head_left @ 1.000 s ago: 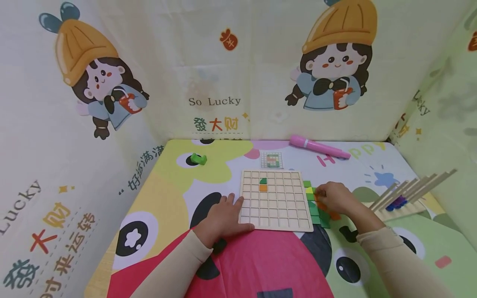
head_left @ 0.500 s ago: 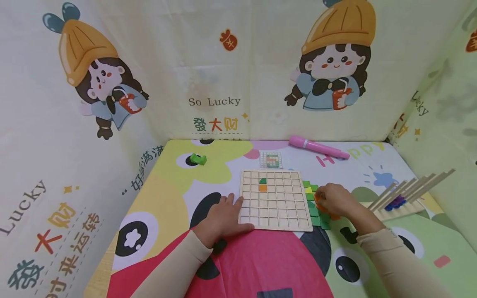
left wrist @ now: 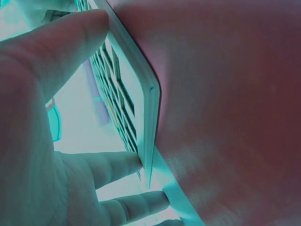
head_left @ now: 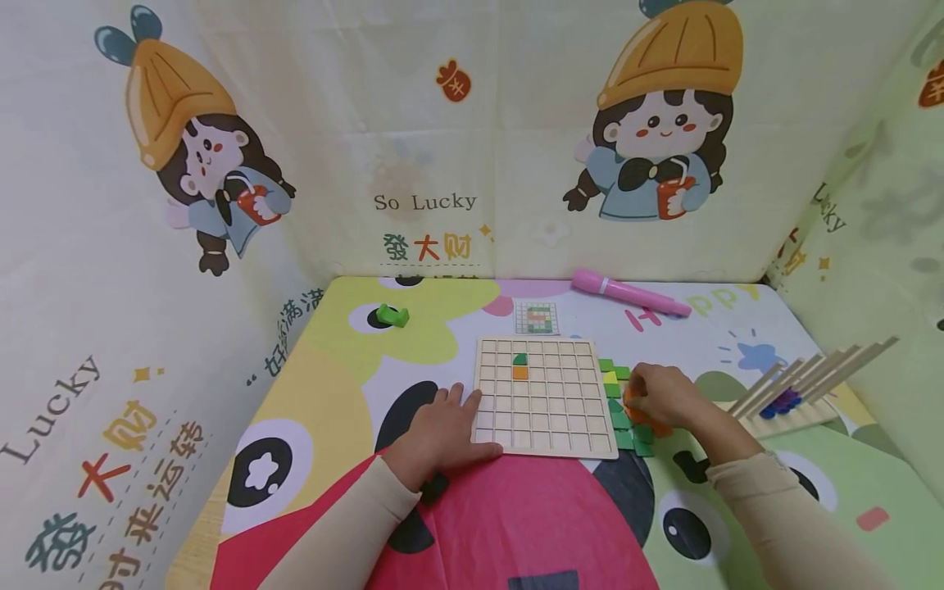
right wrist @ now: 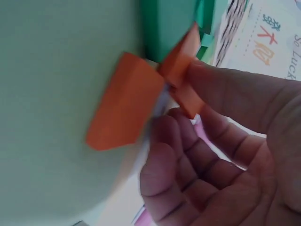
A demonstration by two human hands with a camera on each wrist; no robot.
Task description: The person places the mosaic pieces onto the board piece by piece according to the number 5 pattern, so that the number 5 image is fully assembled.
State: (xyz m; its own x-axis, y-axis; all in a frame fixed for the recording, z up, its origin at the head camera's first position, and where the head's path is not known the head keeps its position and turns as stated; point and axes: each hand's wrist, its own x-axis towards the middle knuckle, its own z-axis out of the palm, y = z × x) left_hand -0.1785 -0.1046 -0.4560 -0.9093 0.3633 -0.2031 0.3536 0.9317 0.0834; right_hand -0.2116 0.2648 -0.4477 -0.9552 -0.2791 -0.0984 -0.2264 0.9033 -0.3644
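Note:
A pale wooden grid board [head_left: 546, 401] lies flat on the table, with one green tile [head_left: 520, 359] and one orange tile [head_left: 520, 373] in its cells. My left hand [head_left: 442, 426] rests at its near left corner, thumb and fingers touching the edge in the left wrist view. Right of the board, my right hand [head_left: 664, 393] is among orange tiles. The right wrist view has its thumb and fingers pinching an orange tile [right wrist: 187, 100]; another orange tile [right wrist: 124, 101] lies beside them. Green tiles [head_left: 623, 418] and a yellow tile [head_left: 610, 378] lie between board and hand.
A small grid pattern card [head_left: 537, 318] lies behind the board. Further back is a pink marker [head_left: 630, 293]. A bright green piece [head_left: 392, 315] sits at the back left. To the right stands a wooden rack of sticks [head_left: 804, 393] with purple and blue pieces.
My right hand stays at the tile pile, its fingers shifting slightly among the orange tiles. Nearby green tiles have shifted a little. My left hand has not moved on the board.

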